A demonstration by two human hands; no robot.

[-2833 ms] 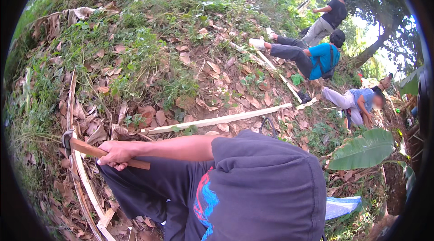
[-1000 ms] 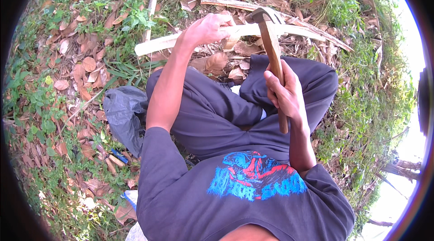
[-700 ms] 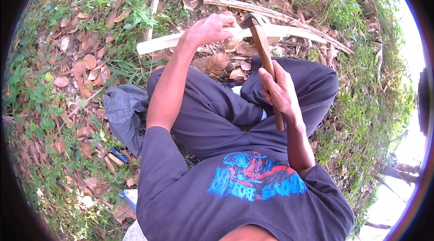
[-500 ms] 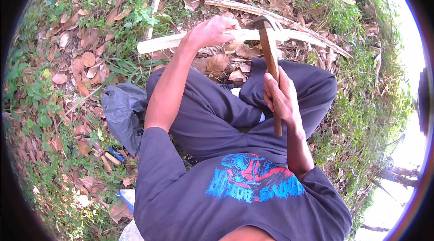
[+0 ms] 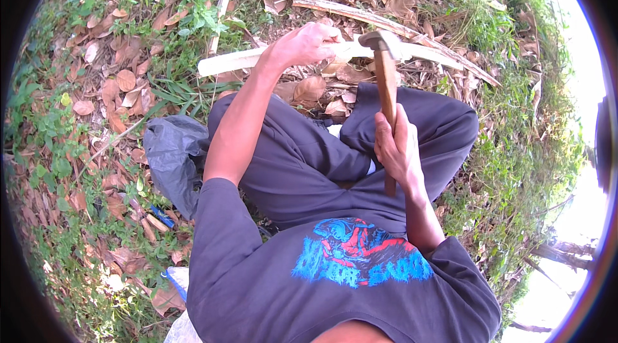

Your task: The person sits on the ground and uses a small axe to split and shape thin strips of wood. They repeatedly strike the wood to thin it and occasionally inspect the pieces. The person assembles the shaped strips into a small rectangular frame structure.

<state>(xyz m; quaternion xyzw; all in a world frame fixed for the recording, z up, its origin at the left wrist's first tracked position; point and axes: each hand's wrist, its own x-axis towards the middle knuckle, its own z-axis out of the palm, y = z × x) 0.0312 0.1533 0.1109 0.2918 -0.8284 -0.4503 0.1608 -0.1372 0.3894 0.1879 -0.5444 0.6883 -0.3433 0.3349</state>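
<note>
Step in hand, by the look of it: hammer work on a pale strip of wood, lying crosswise beyond the crossed legs. Clasped in the right hand, toward the lower handle: hammer, head raised in line with the strip. Touching or just above, cannot tell. At the strip, left of the hammer head: left hand, curled, thumb and fingertips drawn together. Pinching the wood or something small, cannot tell.

Best practice: bed the strip on something firm first. Start with light taps, wrist loose. Land the face square. Draw left fingertips aside before any harder blow.

Count:
- Hammer: one.
- Pale strip: one, perhaps two overlapped behind the hammer.
- Rough plank, farther off: one.
- Thin stick, upper left: one.
- Black bag, beside left knee: one.
- Blue tool, lower left: one, near at least one wooden handle.
- Dry leaves: too many to count.
</note>
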